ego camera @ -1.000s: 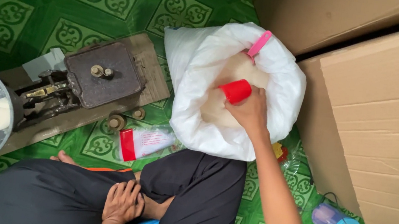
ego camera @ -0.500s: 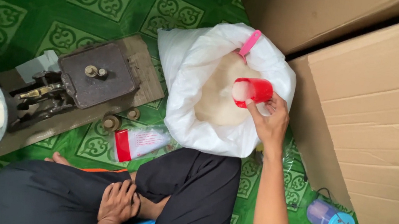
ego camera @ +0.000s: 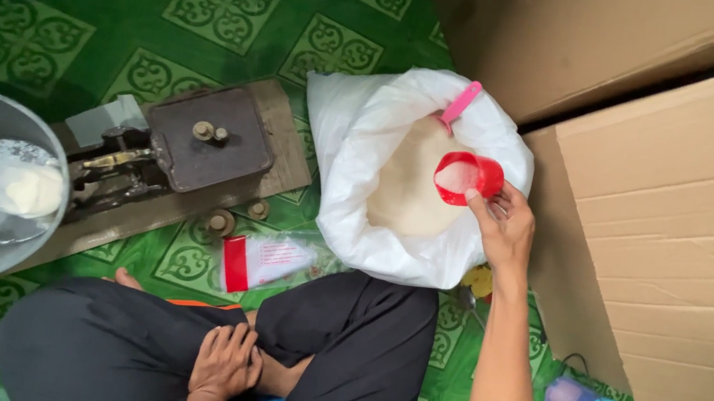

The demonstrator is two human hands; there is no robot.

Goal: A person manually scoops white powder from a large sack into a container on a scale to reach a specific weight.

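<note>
Your right hand point(ego camera: 504, 234) grips the red scoop point(ego camera: 467, 177) with fingers closed on its handle, loaded over the white sack point(ego camera: 356, 136), left hand point(ego camera: 227, 363) resting loosely curled on your lap near the sack, so scooping looks underway; next, carry it level.

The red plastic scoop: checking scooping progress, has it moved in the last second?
Yes. The red plastic scoop rose from the sack's middle toward the white sack's right rim.
</note>
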